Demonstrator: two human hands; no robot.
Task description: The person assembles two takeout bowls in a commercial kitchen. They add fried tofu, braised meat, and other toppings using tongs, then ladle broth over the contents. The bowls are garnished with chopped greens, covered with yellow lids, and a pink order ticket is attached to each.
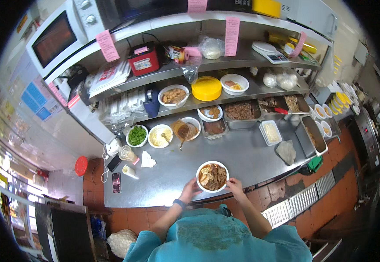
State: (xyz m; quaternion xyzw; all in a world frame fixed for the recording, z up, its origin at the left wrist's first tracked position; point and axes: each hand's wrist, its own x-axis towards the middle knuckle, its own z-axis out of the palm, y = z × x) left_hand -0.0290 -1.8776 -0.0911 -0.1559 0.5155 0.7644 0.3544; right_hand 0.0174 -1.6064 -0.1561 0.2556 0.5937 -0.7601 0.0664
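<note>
A white bowl [198, 185] stands near the front edge of the steel counter, filled with brown sliced meat [216, 177] and paler pieces in a reddish sauce. My left hand [191, 191] grips its left side, a dark band around the wrist. On the opposite side, my right hand [234, 186] has its thumb and fingers at the rim. Between them the bowl sits level. Behind it are a bowl of chopped greens [136, 136], a bowl of minced garlic-like bits [156, 139] with a spoon, and a bowl of brown sauce [194, 129] with a ladle.
Metal pans of cooked meat [240, 111] line the counter's back under steel shelves. A white tub [270, 133] and a grey cloth [286, 152] lie to the right. Phones [116, 182], a drink cup [127, 153] and a crumpled tissue [147, 160] occupy the left.
</note>
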